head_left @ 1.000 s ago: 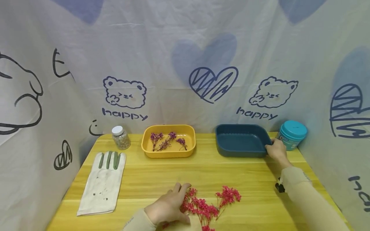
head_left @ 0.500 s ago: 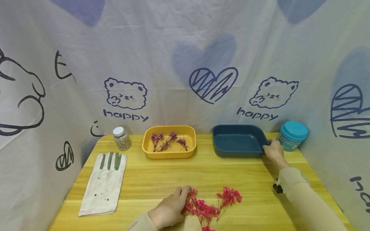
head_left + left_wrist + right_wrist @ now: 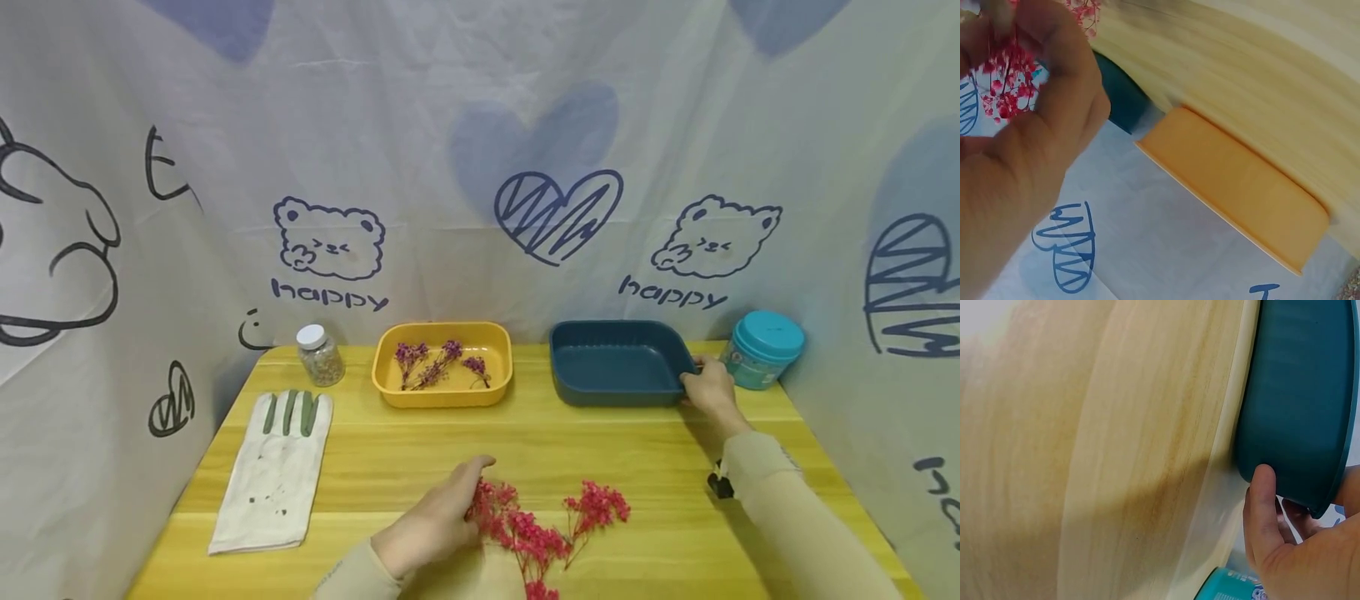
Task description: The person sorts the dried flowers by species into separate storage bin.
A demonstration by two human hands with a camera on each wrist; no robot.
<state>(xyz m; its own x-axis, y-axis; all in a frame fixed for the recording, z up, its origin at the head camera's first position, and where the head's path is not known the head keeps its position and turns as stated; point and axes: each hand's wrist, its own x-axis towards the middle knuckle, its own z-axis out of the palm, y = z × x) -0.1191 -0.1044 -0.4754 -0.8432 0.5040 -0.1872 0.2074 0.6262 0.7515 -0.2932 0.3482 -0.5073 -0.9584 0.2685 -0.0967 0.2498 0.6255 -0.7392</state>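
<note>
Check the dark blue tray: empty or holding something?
Looks empty: in the head view, the dark blue tray shows only bare floor and inner walls, with nothing standing above its rim.

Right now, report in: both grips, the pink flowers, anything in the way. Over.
Left grip holds pink flowers; more lie beside it. Right grip holds blue tray by one end. Teal tub close by, possible snag.

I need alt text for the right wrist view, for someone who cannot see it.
A right hand holds one end of a dark teal, round-cornered tray on a pale wooden table. Part of a turquoise printed container shows at the bottom edge.
</note>
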